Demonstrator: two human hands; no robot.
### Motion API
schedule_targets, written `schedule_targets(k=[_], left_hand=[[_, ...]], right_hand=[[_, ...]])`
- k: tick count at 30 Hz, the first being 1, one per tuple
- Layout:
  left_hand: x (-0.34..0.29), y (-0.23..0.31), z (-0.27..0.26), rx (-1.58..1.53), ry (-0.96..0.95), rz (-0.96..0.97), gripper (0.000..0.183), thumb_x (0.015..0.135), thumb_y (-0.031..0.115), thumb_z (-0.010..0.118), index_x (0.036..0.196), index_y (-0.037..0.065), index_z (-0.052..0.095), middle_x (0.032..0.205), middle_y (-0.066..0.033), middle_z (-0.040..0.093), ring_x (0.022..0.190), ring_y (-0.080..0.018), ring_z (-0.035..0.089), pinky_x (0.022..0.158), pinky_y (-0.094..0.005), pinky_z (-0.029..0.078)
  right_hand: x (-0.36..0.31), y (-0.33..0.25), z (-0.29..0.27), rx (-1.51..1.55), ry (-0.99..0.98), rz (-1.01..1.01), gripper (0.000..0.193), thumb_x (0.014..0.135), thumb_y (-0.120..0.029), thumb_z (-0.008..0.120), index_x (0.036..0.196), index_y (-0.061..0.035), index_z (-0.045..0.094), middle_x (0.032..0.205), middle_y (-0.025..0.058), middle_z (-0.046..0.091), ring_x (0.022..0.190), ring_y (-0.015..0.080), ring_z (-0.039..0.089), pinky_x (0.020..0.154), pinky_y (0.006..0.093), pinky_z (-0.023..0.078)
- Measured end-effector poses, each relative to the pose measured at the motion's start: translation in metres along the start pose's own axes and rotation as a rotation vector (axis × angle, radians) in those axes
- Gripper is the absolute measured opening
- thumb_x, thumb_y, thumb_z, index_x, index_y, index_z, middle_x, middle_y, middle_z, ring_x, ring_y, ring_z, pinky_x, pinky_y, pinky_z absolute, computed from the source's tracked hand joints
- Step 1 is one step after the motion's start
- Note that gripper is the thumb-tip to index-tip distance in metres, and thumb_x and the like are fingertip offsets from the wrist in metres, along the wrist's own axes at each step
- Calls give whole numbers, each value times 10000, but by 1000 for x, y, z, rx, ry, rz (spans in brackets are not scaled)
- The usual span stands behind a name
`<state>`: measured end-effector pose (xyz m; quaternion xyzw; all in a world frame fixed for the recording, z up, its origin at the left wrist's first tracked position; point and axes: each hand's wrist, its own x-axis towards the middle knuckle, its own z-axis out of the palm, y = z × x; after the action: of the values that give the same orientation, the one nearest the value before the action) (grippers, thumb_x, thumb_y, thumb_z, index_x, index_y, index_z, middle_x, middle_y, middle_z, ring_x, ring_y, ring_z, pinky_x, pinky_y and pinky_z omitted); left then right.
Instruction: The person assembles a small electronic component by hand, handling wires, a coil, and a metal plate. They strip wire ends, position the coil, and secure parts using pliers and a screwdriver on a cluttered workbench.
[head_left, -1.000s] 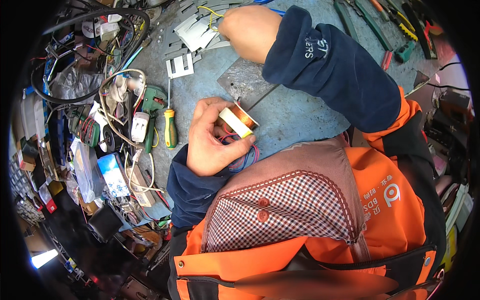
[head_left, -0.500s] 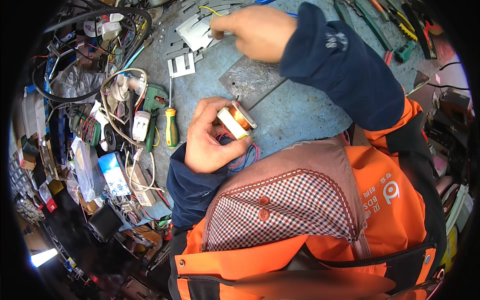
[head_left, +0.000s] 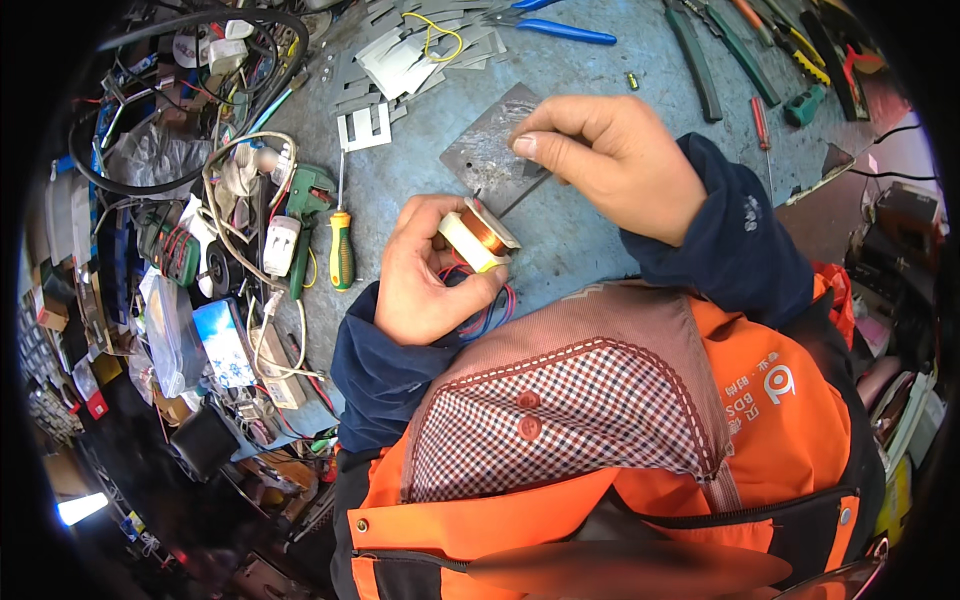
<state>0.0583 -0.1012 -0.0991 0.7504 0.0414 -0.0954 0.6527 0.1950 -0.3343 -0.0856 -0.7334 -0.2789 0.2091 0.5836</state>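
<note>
My left hand (head_left: 420,285) grips a transformer coil (head_left: 477,236), a white bobbin wound with copper wire and tilted up. Red and blue leads (head_left: 508,305) trail from beneath it by my palm. Above and to its right, my right hand (head_left: 615,165) is pinched closed, thumb against forefinger; whatever sits between the fingertips is too small or hidden to make out. Beneath those fingers a dark square metal plate (head_left: 490,125) lies on the bench. Beyond are loose grey transformer laminations (head_left: 390,65), with one pale E-shaped lamination (head_left: 365,128) at the near edge.
A yellow-green screwdriver (head_left: 342,255) lies left of my left hand. Blue-handled pliers (head_left: 565,32) and a yellow wire (head_left: 432,35) are at the back. Several hand tools (head_left: 735,55) line the back right. Tangled cables (head_left: 235,165) and clutter crowd the left side.
My right hand has come from the laminations back toward me and right, now near the coil with its fingers pinched. The left hand keeps hold of the coil, nearly unmoved.
</note>
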Motion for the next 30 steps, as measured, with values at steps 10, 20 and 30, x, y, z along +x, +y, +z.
schedule_targets(k=[10, 20, 30], left_hand=[[3, 2, -1, -129, -8, -60, 609, 786, -20, 866, 1331, -68, 600, 1251, -80, 525, 1132, -194, 689, 976, -334, 609], [4, 3, 0, -57, -7, -31, 620, 764, -14, 882, 1322, -57, 616, 1251, -82, 537, 1116, -187, 694, 960, -324, 609], [5, 1, 1, -83, 4, -40, 620, 751, -4, 896, 1307, -52, 625, 1245, -80, 542, 1105, -187, 696, 949, -324, 618]], right_hand=[[-5, 3, 29, 107, 162, 17, 128, 924, -141, 709, 1002, -40, 693, 839, 192, 724, 757, 378, 728, 650, 447, 547], [1, 19, 39, -128, 115, -133, 127, 911, -146, 696, 995, -51, 692, 878, 185, 724, 817, 420, 716, 693, 494, 551], [0, 20, 36, -171, 131, -245, 94, 954, -95, 690, 1028, -46, 659, 775, 154, 678, 666, 328, 692, 602, 400, 520]])
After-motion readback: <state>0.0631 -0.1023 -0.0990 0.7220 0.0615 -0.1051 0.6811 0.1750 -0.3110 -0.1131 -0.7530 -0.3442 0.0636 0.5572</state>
